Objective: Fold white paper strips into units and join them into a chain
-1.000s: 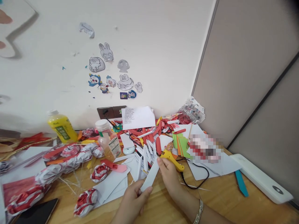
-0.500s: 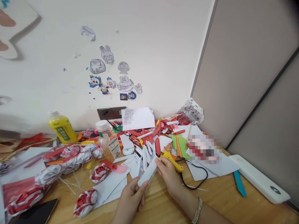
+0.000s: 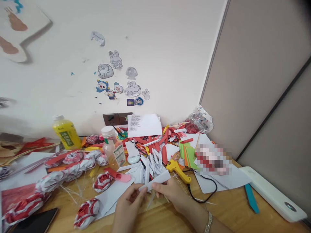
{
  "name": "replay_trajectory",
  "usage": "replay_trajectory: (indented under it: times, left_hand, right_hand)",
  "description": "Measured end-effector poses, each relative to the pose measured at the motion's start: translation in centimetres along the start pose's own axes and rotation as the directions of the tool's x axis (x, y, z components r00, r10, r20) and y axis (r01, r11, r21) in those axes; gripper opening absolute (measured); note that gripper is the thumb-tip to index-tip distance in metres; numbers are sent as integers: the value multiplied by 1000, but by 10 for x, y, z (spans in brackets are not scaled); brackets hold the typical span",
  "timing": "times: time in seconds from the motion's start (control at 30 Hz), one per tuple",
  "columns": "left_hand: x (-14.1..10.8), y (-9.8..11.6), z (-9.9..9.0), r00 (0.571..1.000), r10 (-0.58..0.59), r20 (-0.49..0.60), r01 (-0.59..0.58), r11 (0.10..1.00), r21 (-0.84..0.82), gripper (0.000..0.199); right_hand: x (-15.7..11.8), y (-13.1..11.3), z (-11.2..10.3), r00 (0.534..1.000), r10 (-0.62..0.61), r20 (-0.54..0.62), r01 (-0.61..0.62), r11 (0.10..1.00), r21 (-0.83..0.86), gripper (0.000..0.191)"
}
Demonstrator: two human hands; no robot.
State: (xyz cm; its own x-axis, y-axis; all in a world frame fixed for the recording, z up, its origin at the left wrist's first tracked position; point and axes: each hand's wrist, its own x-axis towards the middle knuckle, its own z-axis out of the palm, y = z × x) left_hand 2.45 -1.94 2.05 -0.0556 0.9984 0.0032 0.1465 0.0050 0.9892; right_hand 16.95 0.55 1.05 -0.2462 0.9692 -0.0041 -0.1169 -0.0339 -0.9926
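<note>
A folded white paper strip [image 3: 159, 178] is held between my two hands above the front of the table. My left hand [image 3: 130, 201] pinches its left end between thumb and fingers. My right hand [image 3: 171, 193] grips its lower edge near the middle, thumb on top. Just behind lies a heap of folded white paper pieces [image 3: 152, 161]. A yellow glue gun [image 3: 179, 171] rests to the right of the strip, its black cord curling toward me. Red-and-white paper rosettes [image 3: 86, 212] lie left of my left hand.
A yellow drink bottle [image 3: 66, 133] and a clear jar [image 3: 113, 149] stand at the back left. At front left is a dark phone [image 3: 36, 221]. A long white device [image 3: 272, 194] lies along the right partition. Red paper pieces [image 3: 155, 144] are heaped by the wall.
The paper strip has turned from a steep slant to nearly level. My right hand has come down and slid from its upper end toward its middle. The camera view has shifted slightly.
</note>
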Motion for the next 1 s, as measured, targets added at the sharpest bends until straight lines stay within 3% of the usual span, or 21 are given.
replay_trajectory:
  times: [0.07,0.13,0.23,0.33,0.5,0.7,0.87,1.0]
  left_hand:
    - [1,0,-1,999,-23,25,23,1000,14,23]
    - [2,-1,0,998,-27,49,25,998,49,24]
    - [2,-6,1,998,-12,64,4,993,119,24]
    - [3,-9,1,998,-2,56,-10,979,205,24]
    - [3,-12,-1,997,13,82,-37,955,296,26]
    - [5,-11,-1,992,5,126,-47,943,330,25]
    - [5,-8,-1,986,17,163,-83,909,407,25]
    - [2,-4,0,979,51,199,-139,879,457,22]
  right_hand:
    - [1,-7,-7,997,-57,-57,52,996,-78,25]
    - [2,-15,-14,977,-191,-93,165,957,-241,20]
    - [3,-24,-21,935,-349,57,336,829,-447,14]
    - [3,-24,-23,936,-301,180,349,755,-555,11]
    - [3,-21,-25,972,-207,110,230,765,-602,19]
    - [2,-25,-26,976,-183,121,218,724,-655,11]
    - [1,-29,-28,956,-218,198,291,596,-748,5]
    - [-1,-29,-27,904,-227,363,428,481,-765,12]
